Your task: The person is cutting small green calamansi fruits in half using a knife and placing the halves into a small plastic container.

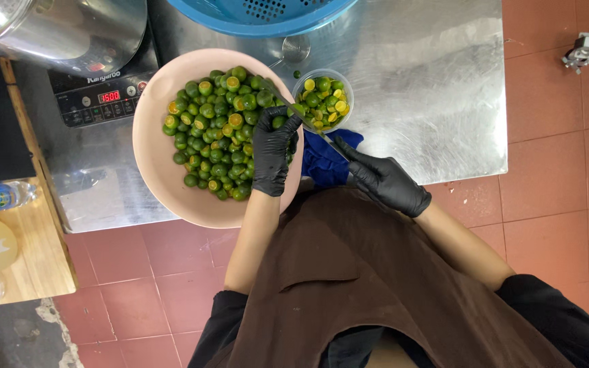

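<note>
Here I look down on a steel tabletop [431, 102] carrying a wide pink bowl [158, 170] heaped with small green citrus fruits [213, 129], some already halved and showing yellow flesh. Just beside its right rim stands a small clear cup [323, 99] of cut halves, and a blue cloth [325, 163] lies under the work. My left hand [272, 153], in a black glove, rests over the bowl's right edge, fingers curled down around one fruit, as far as I can tell. My right hand [386, 182], also gloved, is closed on the handle of a thin knife [318, 129]. The blade's long axis runs up-left from that hand toward the left hand's fingertips, so the fruit lies just beyond the blade tip, nearer the left hand
</note>
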